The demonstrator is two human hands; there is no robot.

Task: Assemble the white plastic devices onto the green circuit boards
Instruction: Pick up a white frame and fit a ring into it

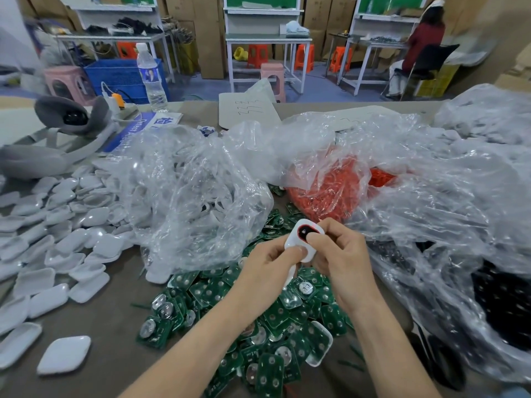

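Both hands are up over the board pile, working one white device [296,237]. The left hand [267,262] pinches its lower end, thumb flat on the white face. The right hand [342,254] pinches the upper end, thumb at the red-ringed black window. So each grip is clamped on the same piece, neither released.

The device is tilted and in the air, just above the green circuit boards [275,317] heaped on the table [115,326]. Another white bit pokes out below the left fingers; I can't tell if it belongs to this device.

The step looks like pressing the shell closed or seating it. No board shows inside, so I can't say whether one is in yet.

To do it well:
- Check the board lies flat in the shell before squeezing.
- Press with both thumbs on the white rim, evenly round the edge, not on the black window.
- Don't twist, since a skewed shell likely won't snap.
- Hold it low over the pile so a slip drops it short.

The clear bags [186,196] crowd in just behind the hands, and the red parts [330,191] sit in one nearby. Loose film could catch in the seam. Empty white shells [57,248] are spread to the left, well apart.
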